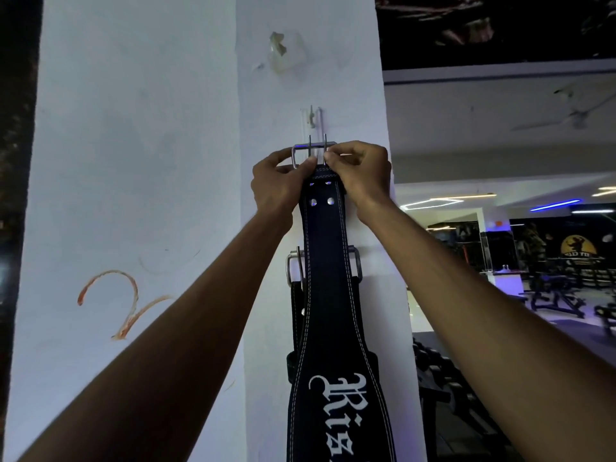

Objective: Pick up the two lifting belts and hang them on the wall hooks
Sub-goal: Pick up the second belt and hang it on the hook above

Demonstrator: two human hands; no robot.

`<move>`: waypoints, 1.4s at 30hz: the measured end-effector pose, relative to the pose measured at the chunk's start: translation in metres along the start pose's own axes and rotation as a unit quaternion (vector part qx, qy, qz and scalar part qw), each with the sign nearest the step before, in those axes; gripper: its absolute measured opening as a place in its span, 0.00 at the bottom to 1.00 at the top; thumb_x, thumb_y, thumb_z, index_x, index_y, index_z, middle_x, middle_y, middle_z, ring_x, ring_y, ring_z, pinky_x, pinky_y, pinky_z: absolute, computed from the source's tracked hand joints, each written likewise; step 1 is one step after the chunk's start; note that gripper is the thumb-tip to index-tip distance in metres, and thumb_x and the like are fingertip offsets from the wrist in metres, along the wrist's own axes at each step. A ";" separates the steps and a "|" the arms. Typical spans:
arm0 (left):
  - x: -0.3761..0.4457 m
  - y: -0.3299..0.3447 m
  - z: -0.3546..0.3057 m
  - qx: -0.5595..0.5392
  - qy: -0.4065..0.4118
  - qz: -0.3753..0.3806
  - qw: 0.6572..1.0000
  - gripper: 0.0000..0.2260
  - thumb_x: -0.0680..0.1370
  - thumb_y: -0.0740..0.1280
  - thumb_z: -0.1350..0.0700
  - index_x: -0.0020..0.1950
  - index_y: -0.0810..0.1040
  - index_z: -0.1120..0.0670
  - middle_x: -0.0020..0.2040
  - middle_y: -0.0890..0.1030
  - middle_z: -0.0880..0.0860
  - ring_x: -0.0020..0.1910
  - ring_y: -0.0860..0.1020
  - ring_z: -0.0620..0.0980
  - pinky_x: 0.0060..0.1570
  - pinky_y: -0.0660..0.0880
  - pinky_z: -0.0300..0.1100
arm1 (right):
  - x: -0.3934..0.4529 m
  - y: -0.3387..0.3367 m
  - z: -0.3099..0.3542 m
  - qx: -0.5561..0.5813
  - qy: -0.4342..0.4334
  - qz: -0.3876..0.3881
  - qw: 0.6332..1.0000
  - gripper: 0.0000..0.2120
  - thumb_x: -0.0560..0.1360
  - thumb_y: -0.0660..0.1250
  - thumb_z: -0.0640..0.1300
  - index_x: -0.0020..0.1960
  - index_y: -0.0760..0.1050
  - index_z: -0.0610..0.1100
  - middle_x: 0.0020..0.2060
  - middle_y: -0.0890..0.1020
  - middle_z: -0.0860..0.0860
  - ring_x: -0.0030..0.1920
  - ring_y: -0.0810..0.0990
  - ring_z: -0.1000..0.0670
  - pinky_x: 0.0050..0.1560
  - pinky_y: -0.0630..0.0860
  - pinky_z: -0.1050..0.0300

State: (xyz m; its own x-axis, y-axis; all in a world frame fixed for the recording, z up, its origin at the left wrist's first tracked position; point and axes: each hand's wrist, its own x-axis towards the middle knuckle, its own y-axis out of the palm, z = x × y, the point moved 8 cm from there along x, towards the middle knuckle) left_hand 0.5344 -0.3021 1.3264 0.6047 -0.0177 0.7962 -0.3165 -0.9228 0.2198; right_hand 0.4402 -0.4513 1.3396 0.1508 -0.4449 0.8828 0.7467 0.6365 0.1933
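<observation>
A black lifting belt [328, 295] with white stitching and white lettering hangs straight down against a white pillar. My left hand [278, 185] and my right hand [361, 175] both grip its top end at the steel buckle [308, 153]. The buckle sits just below a white wall hook [311, 118]. Behind this belt a second black belt [296, 315] hangs lower on the pillar, its steel buckle [295, 268] showing on both sides. The hook that holds the second belt is hidden.
The white pillar [140, 161] has a red scribble [116, 301] on its left face and a torn patch [283, 51] above the hook. To the right lies a dim gym room with benches [560, 295] and dumbbell racks [443, 378].
</observation>
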 end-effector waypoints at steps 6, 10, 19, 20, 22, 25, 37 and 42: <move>0.002 -0.001 0.006 -0.001 -0.025 -0.001 1.000 0.20 0.72 0.79 0.54 0.61 0.81 0.55 0.47 0.88 0.57 0.38 0.85 0.50 0.43 0.84 0.46 | -0.002 -0.001 0.001 -0.011 -0.001 0.007 1.000 0.06 0.70 0.76 0.48 0.45 0.85 0.48 0.37 0.86 0.51 0.41 0.85 0.51 0.49 0.83 0.48; 0.006 0.000 0.004 0.022 -0.040 0.016 0.999 0.21 0.66 0.79 0.50 0.57 0.85 0.54 0.47 0.88 0.56 0.40 0.86 0.52 0.43 0.84 0.47 | 0.001 -0.001 0.004 -0.027 0.014 0.018 0.999 0.05 0.68 0.76 0.48 0.42 0.84 0.48 0.36 0.86 0.50 0.41 0.86 0.50 0.48 0.83 0.45; -0.001 -0.002 0.013 0.052 -0.067 0.046 0.995 0.08 0.73 0.76 0.53 0.48 0.87 0.56 0.42 0.85 0.54 0.37 0.83 0.50 0.32 0.78 0.37 | -0.005 0.001 -0.010 -0.013 0.064 0.046 0.997 0.07 0.63 0.77 0.51 0.37 0.83 0.50 0.36 0.86 0.49 0.40 0.86 0.47 0.47 0.84 0.42; -0.002 -0.002 0.013 0.049 -0.062 0.046 0.996 0.08 0.74 0.76 0.53 0.50 0.87 0.56 0.43 0.86 0.54 0.38 0.83 0.50 0.33 0.78 0.37 | -0.006 0.000 -0.011 -0.011 0.060 0.044 0.997 0.07 0.64 0.77 0.51 0.38 0.83 0.49 0.36 0.86 0.49 0.41 0.86 0.47 0.47 0.84 0.42; -0.005 -0.001 0.012 0.047 -0.051 0.044 0.997 0.09 0.73 0.76 0.52 0.50 0.87 0.55 0.43 0.86 0.54 0.39 0.84 0.51 0.36 0.80 0.40 | -0.007 0.000 -0.010 -0.006 0.059 0.041 0.997 0.08 0.65 0.77 0.51 0.39 0.83 0.48 0.37 0.86 0.49 0.41 0.86 0.47 0.48 0.84 0.42; -0.005 -0.001 0.012 0.055 -0.041 0.028 0.997 0.15 0.69 0.76 0.45 0.50 0.86 0.53 0.44 0.88 0.53 0.42 0.86 0.51 0.45 0.85 0.49 | -0.007 0.000 -0.009 0.002 0.064 0.035 0.997 0.09 0.63 0.76 0.54 0.39 0.82 0.50 0.36 0.86 0.50 0.41 0.86 0.47 0.47 0.84 0.42; 0.003 -0.003 0.009 0.046 -0.073 -0.035 0.996 0.13 0.70 0.76 0.47 0.35 0.76 0.51 0.40 0.83 0.53 0.38 0.82 0.52 0.41 0.83 0.47 | -0.002 -0.001 -0.006 -0.053 0.089 0.003 0.995 0.17 0.61 0.76 0.56 0.45 0.74 0.52 0.42 0.83 0.53 0.45 0.83 0.47 0.49 0.83 0.46; -0.015 -0.008 0.013 0.023 -0.053 -0.026 0.998 0.15 0.72 0.75 0.43 0.51 0.82 0.51 0.47 0.85 0.50 0.42 0.84 0.49 0.38 0.80 0.42 | -0.023 -0.007 -0.009 -0.024 0.054 0.009 0.998 0.13 0.69 0.71 0.55 0.49 0.75 0.51 0.41 0.83 0.53 0.44 0.83 0.50 0.52 0.81 0.44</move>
State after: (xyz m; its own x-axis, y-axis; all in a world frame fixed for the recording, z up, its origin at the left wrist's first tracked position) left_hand 0.5379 -0.2992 1.3050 0.6944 -0.0070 0.7195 -0.2493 -0.9404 0.2314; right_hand 0.4369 -0.4514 1.3141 0.2318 -0.4997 0.8346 0.7732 0.6152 0.1536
